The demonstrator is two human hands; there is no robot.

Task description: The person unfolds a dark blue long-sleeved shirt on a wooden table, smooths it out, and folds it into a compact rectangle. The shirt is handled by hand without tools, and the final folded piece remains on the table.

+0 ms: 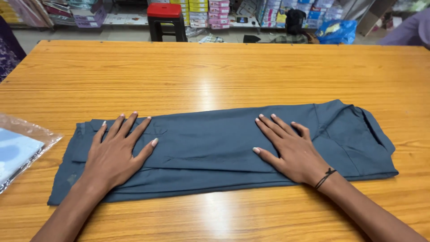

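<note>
- Slate-grey folded garment (224, 145) lies across the middle of the wooden table (224, 71), long side running from 9 to 3 o'clock.
- I see my left hand (114, 152) flat on its 9 o'clock half, fingers (134, 127) spread wide and pointing towards 12, gripping nothing.
- I see my right hand (291, 150) flat on the cloth right of centre, fingers (271, 127) splayed towards 11 o'clock, palm down, nothing grasped; a black cord (325, 177) circles its wrist.
- At 9 o'clock from the garment, just beside it, a clear plastic packet (20, 150) with pale blue contents sits at the table's edge.
- At 12 o'clock beyond the table stands a black stool with a red seat (166, 18).
</note>
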